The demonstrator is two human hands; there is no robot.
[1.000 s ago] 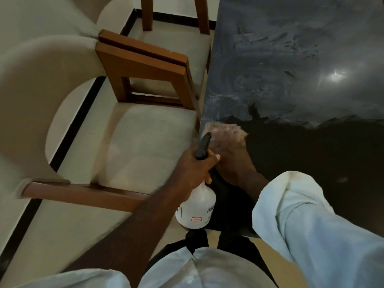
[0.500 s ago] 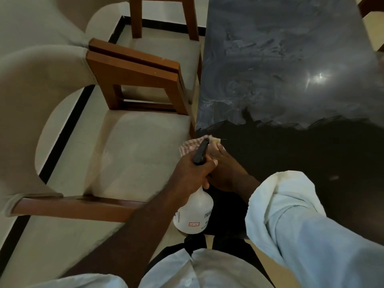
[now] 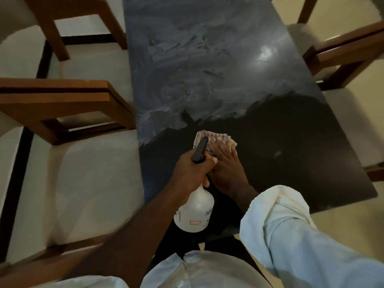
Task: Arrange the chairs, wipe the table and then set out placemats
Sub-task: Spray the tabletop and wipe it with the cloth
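A long dark glossy table (image 3: 280,129) runs away from me; its far part is hazy and smeared, its near part dark. My left hand (image 3: 192,172) grips the neck of a white spray bottle (image 3: 195,213) with a black trigger head, held upright over the table's near left edge. My right hand (image 3: 227,170) presses flat on a checked cloth (image 3: 216,139) lying on the table at the border of the smeared area. Part of the cloth is hidden behind the bottle's black head.
Wooden chairs with cream cushions stand along the left side (image 3: 68,107) and the right side (image 3: 345,53) of the table. Another chair frame (image 3: 52,21) is at the far left. The floor is pale tile with a black border stripe (image 3: 18,169).
My right hand has slid the cloth from the table's left edge toward the middle. The view has swung right, showing the right-hand chairs. The left hand keeps hold of the bottle.
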